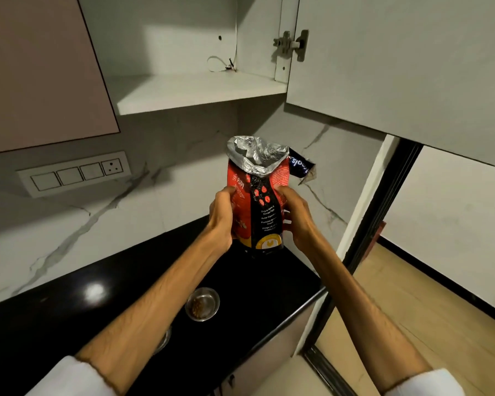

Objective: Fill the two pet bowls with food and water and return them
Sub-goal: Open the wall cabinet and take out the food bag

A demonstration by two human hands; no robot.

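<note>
Both hands hold the open puppy food bag (256, 195) upright above the counter (55, 324), the left hand (222, 217) in a curled grip on one side, the right hand (296, 217) on the other. Below the grip, a steel bowl (202, 304) already holds kibble; a second bowl (163, 340) peeks out beneath the left forearm, contents hidden. The food step looks finished. Next, probably: fold the top shut and lift the bag to the open cabinet shelf (197, 92) above, then water.

I'm looking at a home kitchen: black tabletop (269, 284), marble backsplash (97, 224), open wall cupboard (200, 90), switch panel (75, 174).
</note>
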